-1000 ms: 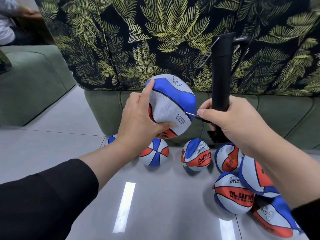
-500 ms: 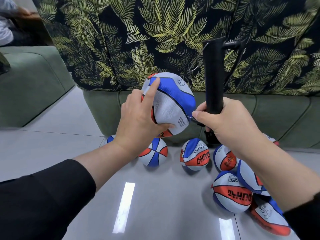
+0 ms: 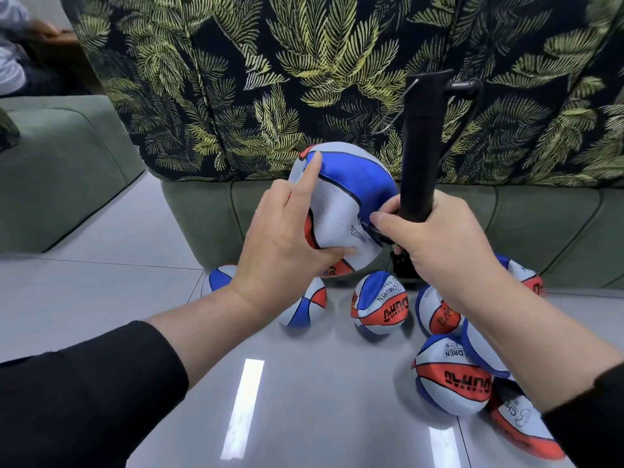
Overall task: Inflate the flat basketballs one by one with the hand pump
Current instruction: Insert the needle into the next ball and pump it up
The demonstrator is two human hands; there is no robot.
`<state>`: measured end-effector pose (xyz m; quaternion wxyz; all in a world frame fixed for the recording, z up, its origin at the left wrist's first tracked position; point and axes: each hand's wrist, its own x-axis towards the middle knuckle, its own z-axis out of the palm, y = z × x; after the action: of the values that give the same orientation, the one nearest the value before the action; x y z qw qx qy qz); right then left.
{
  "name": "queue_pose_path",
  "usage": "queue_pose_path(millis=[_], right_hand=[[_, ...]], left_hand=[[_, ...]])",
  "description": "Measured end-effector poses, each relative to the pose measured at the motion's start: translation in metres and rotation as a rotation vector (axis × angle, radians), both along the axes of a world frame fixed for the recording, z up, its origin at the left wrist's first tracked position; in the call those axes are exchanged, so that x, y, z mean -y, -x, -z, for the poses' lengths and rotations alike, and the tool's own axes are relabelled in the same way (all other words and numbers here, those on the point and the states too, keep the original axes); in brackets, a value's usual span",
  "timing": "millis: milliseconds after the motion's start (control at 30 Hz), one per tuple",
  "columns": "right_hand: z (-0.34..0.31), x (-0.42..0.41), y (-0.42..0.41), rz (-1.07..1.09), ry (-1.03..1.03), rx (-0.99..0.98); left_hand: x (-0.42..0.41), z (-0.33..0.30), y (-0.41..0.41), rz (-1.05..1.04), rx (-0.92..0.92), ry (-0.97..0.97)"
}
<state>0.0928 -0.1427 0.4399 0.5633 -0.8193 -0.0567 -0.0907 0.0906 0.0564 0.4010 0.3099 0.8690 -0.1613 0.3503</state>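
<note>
Basketball [image 3: 341, 197] gripped left hand [image 3: 287, 244]; pump [image 3: 418, 143] gripped right hand [image 3: 442, 238].

I am holding the flat basketball [image 3: 341, 211] up in my left hand [image 3: 287, 244], with the hand pump [image 3: 418, 157] standing upright at its 3 o'clock in my right hand [image 3: 435, 238], the two touching. Below them, the other basketballs [image 3: 380, 302] are lying on the floor [image 3: 101, 292], trailing off toward 5 o'clock. The sofa [image 3: 540, 224] is sitting behind everything at 12 o'clock.
</note>
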Motion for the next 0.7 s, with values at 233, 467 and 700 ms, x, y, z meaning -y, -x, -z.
queue_pose_path(millis=[233, 467, 700], right_hand=[[0.004, -0.006, -0.002, 0.056, 0.015, 0.058], [0.007, -0.006, -0.008, 0.02, 0.035, 0.003], [0.001, 0.007, -0.007, -0.094, 0.205, -0.002]], left_hand=[[0.012, 0.0, 0.008, 0.022, -0.002, 0.078], [0.015, -0.011, 0.009, -0.026, -0.35, 0.159], [0.004, -0.012, 0.001, -0.084, -0.521, 0.203]])
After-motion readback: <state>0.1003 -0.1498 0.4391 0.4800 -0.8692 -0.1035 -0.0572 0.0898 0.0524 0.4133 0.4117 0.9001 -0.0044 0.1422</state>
